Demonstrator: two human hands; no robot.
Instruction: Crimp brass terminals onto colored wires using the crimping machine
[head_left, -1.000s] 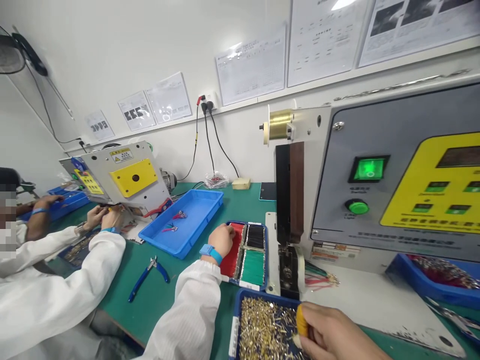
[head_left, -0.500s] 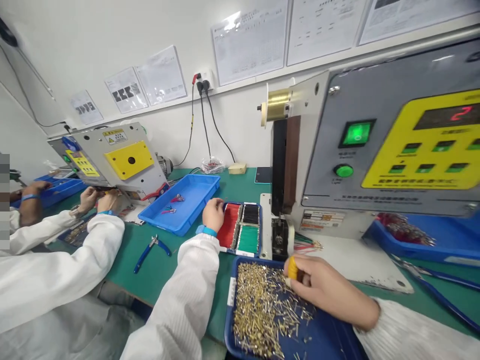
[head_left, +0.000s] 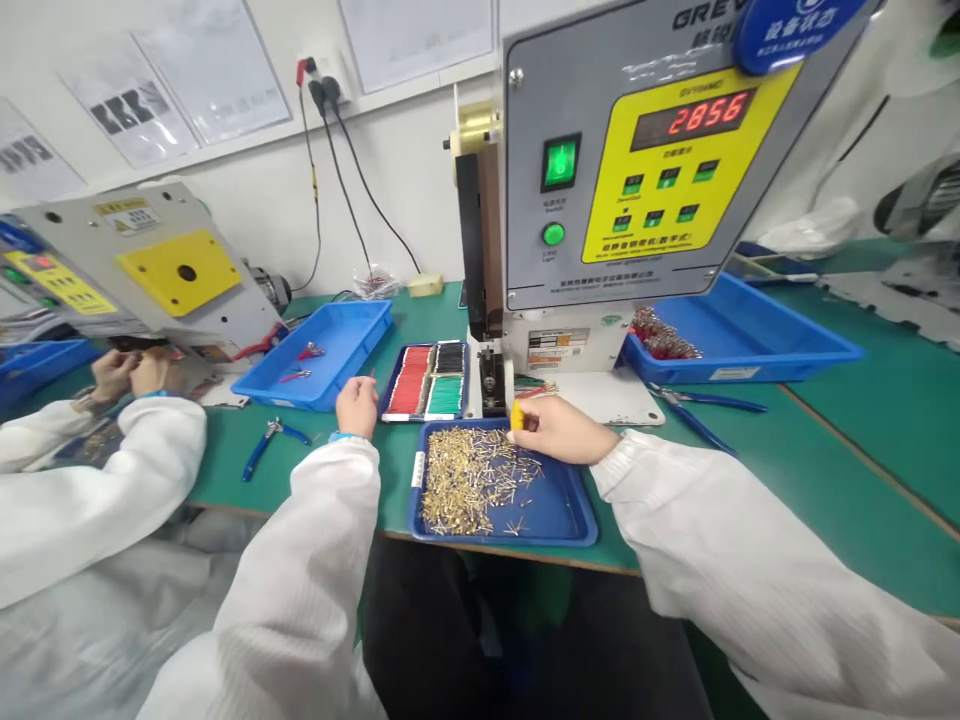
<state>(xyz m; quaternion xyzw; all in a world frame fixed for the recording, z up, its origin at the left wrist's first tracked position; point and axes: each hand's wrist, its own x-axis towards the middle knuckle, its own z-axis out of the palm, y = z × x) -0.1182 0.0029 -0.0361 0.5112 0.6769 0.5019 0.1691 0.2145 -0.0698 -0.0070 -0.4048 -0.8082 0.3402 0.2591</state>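
Observation:
My left hand (head_left: 356,406) is closed just left of the wire tray (head_left: 386,404), with a thin red wire (head_left: 373,374) poking up from the fingers. That tray holds bundles of red wires (head_left: 411,380), black wires (head_left: 451,358) and green wires (head_left: 445,395). My right hand (head_left: 562,428), with a yellow finger cot (head_left: 517,414) on one finger, is pinched over the back of a dark blue tray (head_left: 559,505). What it pinches is too small to make out. Small brass-coloured metal pins (head_left: 459,480) are heaped in this tray. The crimping machine's press head (head_left: 491,385) stands just behind.
The grey machine (head_left: 570,210) shows 2856. Blue bins stand left (head_left: 360,335) and right (head_left: 787,345), the right one holding red wires with metal ends (head_left: 660,335). Blue-handled pliers lie left (head_left: 262,455) and right (head_left: 697,415). A co-worker's hands (head_left: 135,372) work at another machine.
My view has swung right and back. My left hand has come off the wire tray to its left side with a red wire. My right hand stays over the pin tray, nearer the press head.

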